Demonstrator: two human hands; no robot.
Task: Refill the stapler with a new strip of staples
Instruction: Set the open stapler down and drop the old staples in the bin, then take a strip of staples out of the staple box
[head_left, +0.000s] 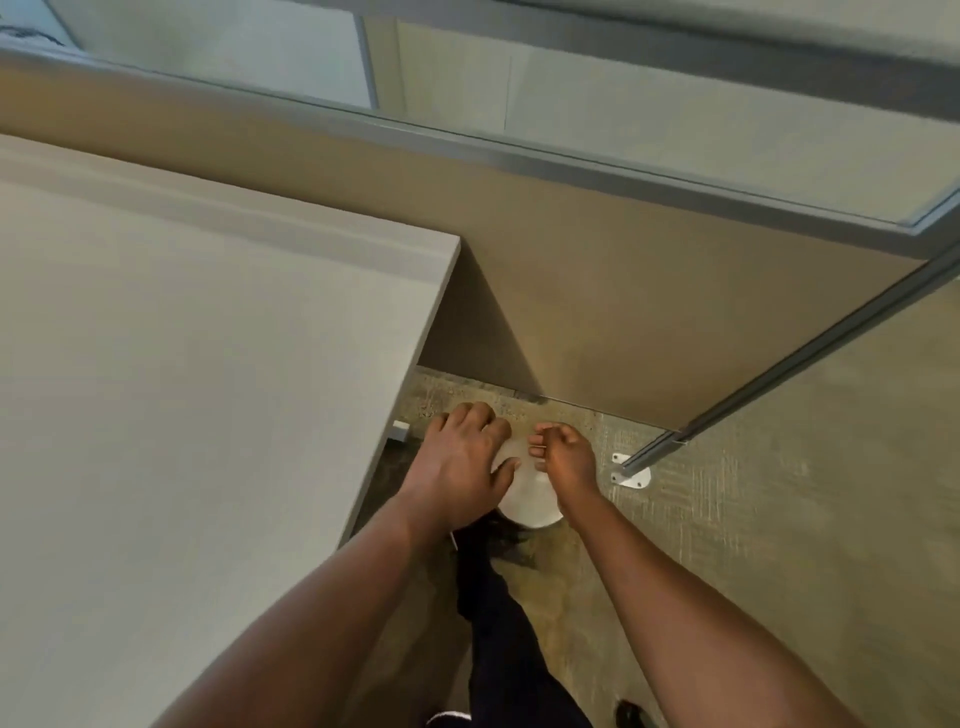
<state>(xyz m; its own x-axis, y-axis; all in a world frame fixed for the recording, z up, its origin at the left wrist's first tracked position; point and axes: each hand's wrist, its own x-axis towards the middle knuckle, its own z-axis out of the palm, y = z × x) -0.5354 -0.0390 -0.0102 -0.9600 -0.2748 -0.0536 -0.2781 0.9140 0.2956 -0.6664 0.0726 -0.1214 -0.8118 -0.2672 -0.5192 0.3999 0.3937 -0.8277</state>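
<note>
My left hand (465, 460) reaches down beside the desk, fingers curled and thumb pressed on a white rounded object (530, 501). Both hands hide most of that object, and I cannot tell whether it is the stapler. My right hand (566, 462) is just to its right, fingertips pinched together on a small thin strip (536, 448) that looks like staples. The two hands almost touch above the white object.
A large pale desk top (197, 389) fills the left, its corner close to my left hand. A tan partition (623, 291) with a glass top stands behind. A metal post foot (631, 475) is bolted to the carpet on the right. My dark-trousered leg (498, 613) is below.
</note>
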